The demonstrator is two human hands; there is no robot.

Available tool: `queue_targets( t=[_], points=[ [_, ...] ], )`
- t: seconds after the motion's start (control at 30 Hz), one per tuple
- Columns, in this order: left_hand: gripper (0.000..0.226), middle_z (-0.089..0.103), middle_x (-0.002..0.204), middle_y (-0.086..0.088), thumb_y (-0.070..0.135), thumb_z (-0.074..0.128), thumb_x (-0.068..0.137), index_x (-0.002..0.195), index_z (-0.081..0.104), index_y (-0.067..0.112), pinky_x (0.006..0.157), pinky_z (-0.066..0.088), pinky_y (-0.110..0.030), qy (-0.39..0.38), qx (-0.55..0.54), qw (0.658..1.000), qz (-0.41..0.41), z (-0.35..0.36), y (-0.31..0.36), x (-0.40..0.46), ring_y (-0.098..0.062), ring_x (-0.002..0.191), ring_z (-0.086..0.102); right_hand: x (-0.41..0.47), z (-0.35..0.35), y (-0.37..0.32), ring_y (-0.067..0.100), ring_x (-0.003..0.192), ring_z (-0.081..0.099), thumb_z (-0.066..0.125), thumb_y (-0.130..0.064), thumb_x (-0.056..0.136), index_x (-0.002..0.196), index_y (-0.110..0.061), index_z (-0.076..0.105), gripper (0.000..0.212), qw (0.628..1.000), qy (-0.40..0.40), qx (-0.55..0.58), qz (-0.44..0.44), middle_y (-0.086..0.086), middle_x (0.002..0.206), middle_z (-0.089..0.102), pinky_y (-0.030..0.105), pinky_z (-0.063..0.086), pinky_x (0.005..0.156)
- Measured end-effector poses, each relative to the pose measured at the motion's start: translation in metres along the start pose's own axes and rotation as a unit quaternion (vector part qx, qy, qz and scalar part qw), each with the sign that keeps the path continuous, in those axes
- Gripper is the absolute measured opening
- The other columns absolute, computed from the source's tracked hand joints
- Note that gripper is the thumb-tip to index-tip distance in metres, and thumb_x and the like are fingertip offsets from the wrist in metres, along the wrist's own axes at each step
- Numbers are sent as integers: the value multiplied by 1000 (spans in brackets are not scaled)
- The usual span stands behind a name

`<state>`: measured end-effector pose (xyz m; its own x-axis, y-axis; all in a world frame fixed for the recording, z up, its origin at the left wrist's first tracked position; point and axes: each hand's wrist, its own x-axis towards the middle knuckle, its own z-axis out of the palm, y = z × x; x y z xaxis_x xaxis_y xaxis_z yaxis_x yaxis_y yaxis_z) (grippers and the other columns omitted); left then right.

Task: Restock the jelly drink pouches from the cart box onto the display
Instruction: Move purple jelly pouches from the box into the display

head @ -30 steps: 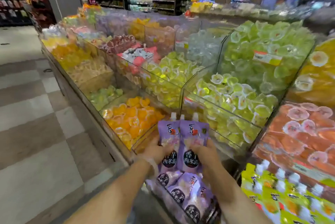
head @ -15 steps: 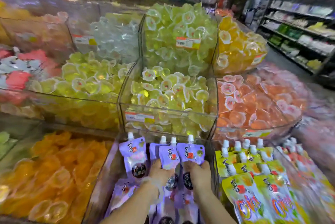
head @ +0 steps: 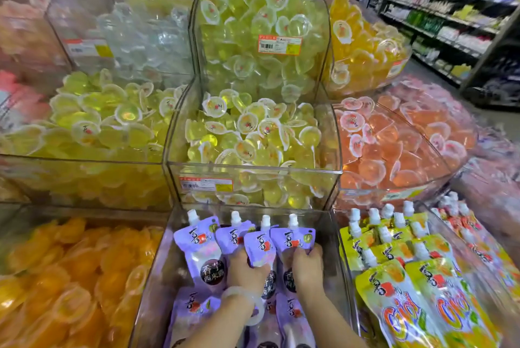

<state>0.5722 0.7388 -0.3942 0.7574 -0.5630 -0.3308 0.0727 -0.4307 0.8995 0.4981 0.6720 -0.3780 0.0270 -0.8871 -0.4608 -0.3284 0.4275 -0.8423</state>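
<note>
Purple jelly drink pouches with white caps stand in a row at the back of a clear display bin [head: 329, 249]. My left hand [head: 244, 267], with a pale bangle on the wrist, grips one purple pouch [head: 259, 246] in the middle of the row. My right hand [head: 306, 266] grips the rightmost purple pouch [head: 295, 238]. Another purple pouch [head: 201, 249] stands free at the left. More purple pouches [head: 194, 308] lie flat in the front of the bin under my forearms. The cart box is out of view.
Yellow-green pouches [head: 394, 291] fill the bin to the right. Clear bins of yellow jelly cups [head: 247, 133] rise behind, orange cups [head: 394, 145] to the right, orange cups [head: 70, 277] at the left. Store shelves [head: 450, 9] line an aisle at far right.
Both hands have pushed the two pouches down and back into the row at the rear of the bin. The view has tilted downward and closer to the display.
</note>
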Motion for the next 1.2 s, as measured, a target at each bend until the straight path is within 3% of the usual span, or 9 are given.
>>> queue_targets(
  t=[0.17,0.27,0.37,0.6,0.87,0.97,1.03,1.13,1.2],
  points=[
    [31,63,105,-12,10,74,74,101,58,10,88,48,-36,11,5,1000,9,2,-12,5,-29,99,60,-12,0,7,37,123,47,41,-27,73,136,6,36,71,997,10,-66,-46,23,133,49,42,40,102],
    [30,65,104,-13,11,73,72,99,60,9,90,49,-43,13,-6,1000,7,6,-17,7,-30,99,61,-25,-2,13,35,135,35,48,-14,88,140,8,31,58,991,20,-119,-63,24,143,40,41,31,111],
    [21,67,99,-15,-1,66,74,91,61,10,89,50,-48,-26,-29,999,13,9,-19,10,-33,95,62,-41,-10,15,28,145,16,51,-13,94,147,6,12,69,987,-10,-144,-77,18,155,21,32,19,117],
    [30,64,91,-8,-7,60,83,80,56,23,82,47,-36,-54,-69,996,32,5,-9,5,-20,83,58,-43,-22,25,24,147,10,49,-10,94,149,2,2,73,978,-33,-171,-117,14,157,13,30,17,117],
    [24,58,76,-3,-6,59,86,75,54,15,74,43,-31,-37,-149,988,-18,3,-7,-1,-18,73,52,-56,-25,29,18,148,-10,49,-1,92,150,-9,-6,80,965,-78,-195,-159,11,159,-6,26,13,116],
    [21,57,74,-5,-5,60,86,74,54,11,76,43,-34,-38,-156,987,-29,0,-7,1,-20,73,51,-52,-25,39,20,149,-2,50,0,89,151,-11,-1,81,968,-85,-187,-144,11,159,1,29,19,116],
    [21,57,74,-5,-6,60,86,74,55,11,77,43,-34,-49,-155,986,-29,-2,-8,3,-20,75,50,-47,-25,49,26,140,31,55,-2,85,151,-14,9,81,974,-85,-183,-106,14,154,25,27,36,103],
    [21,58,74,-5,-3,59,88,73,56,12,79,42,-35,-81,-108,991,6,-4,-7,8,-19,75,50,-39,-27,56,20,89,62,72,-12,75,145,-9,23,85,986,-88,-138,-24,6,110,63,23,46,72],
    [22,58,74,-6,3,62,87,69,57,15,75,42,-33,-87,-45,995,36,-4,-5,8,-19,74,50,-31,-26,57,24,93,64,82,-27,62,138,-6,31,94,993,-81,-88,3,6,98,66,30,51,79]
  ],
)
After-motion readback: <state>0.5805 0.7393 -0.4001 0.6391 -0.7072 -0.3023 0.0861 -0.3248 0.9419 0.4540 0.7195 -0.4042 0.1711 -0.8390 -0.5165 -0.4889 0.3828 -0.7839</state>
